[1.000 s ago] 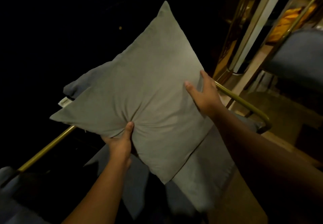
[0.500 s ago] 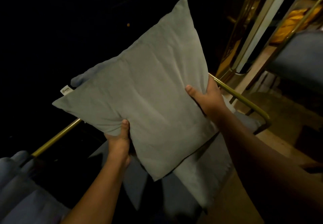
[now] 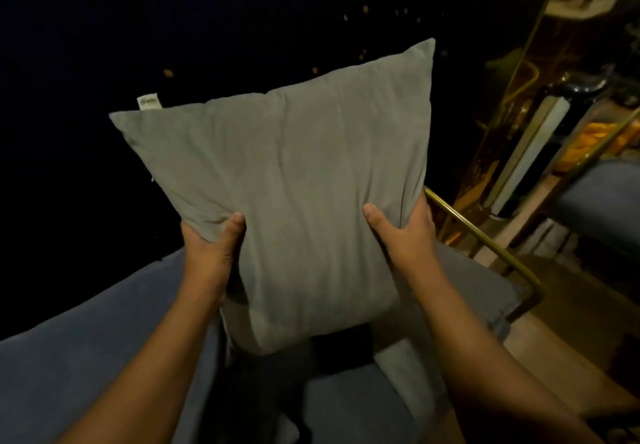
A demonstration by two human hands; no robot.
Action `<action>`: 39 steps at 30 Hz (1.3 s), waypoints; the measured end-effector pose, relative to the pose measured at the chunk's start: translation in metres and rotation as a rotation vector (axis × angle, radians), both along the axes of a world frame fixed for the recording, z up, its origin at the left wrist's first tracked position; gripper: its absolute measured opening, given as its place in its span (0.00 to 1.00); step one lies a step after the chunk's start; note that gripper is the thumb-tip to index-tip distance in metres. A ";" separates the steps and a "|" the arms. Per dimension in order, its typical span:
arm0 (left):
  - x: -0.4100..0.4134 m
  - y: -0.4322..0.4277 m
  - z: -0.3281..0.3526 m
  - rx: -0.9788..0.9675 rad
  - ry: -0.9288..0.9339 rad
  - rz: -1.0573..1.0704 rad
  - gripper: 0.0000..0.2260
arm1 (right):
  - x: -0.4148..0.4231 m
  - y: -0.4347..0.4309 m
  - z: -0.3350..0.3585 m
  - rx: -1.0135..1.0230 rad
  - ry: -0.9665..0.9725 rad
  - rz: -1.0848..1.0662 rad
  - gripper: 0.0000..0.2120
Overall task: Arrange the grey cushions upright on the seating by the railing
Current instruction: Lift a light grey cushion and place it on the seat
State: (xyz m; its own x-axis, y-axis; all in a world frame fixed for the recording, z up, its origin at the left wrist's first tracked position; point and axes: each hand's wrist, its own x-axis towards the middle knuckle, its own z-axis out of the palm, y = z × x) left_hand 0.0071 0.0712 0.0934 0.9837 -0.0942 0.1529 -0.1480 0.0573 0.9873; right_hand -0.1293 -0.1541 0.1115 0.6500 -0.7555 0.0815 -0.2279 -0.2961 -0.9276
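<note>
A: Item one, the held piece?

B: Grey cushion [image 3: 294, 194], square, held nearly upright in the middle, above the blue seat [image 3: 104, 357]. White tag [image 3: 149, 103] at its far left corner. The low edge hangs over a dark gap between the seat pads.

A: Hands?

B: Left hand [image 3: 211, 249] clamped on the lower left edge, thumb on the near face, fingers hidden behind. Right hand [image 3: 403, 235] clamped on the lower right edge the same way. Both forearms bare, reaching in from the near side.

A: Other pieces close by?

B: Second grey cushion [image 3: 460, 280], mostly hidden behind the held one and the right arm, lying against the seat on the right. Brass rail [image 3: 485, 239] runs from just behind the right hand toward the near right and bends down at its end.

A: What blocks the view?

B: The held cushion covers the seat's back part and most of the rail.

A: Surface and room?

B: Blue fabric seat, near left and near centre. Wooden floor [image 3: 568, 305] on the right. Another blue chair [image 3: 602, 201] at the far right, with something orange [image 3: 595, 142] beyond it. Far left is black, dotted with small lights.
</note>
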 end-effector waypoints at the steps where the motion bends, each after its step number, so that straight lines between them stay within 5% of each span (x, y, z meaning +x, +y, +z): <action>1: 0.000 0.011 0.013 -0.018 -0.030 -0.018 0.46 | 0.002 0.010 0.013 -0.035 -0.025 -0.012 0.54; 8: -0.010 0.103 0.108 -0.160 -0.107 -0.060 0.46 | 0.025 0.095 0.151 -0.372 -0.115 -0.008 0.53; 13: -0.014 0.162 0.145 -0.285 -0.021 -0.075 0.36 | 0.036 0.173 0.227 -0.590 -0.167 0.016 0.49; 20: -0.017 0.187 0.141 -0.330 0.084 -0.074 0.50 | 0.036 0.218 0.248 -0.752 -0.116 0.013 0.49; 24: -0.015 0.173 0.155 -0.332 0.093 -0.031 0.52 | 0.034 0.209 0.265 -0.765 -0.117 0.014 0.49; 31: 0.000 0.169 0.224 -0.316 -0.156 0.031 0.39 | 0.031 0.191 0.293 -0.683 -0.259 -0.022 0.49; 34: 0.002 0.192 0.243 -0.301 -0.217 0.069 0.44 | 0.037 0.199 0.296 -0.640 -0.298 0.016 0.49; 37: 0.003 0.234 0.253 -0.265 -0.292 0.126 0.30 | 0.051 0.227 0.288 -0.559 -0.334 0.099 0.49; 39: 0.007 0.273 0.256 -0.238 -0.318 0.204 0.35 | 0.064 0.260 0.279 -0.515 -0.346 0.170 0.49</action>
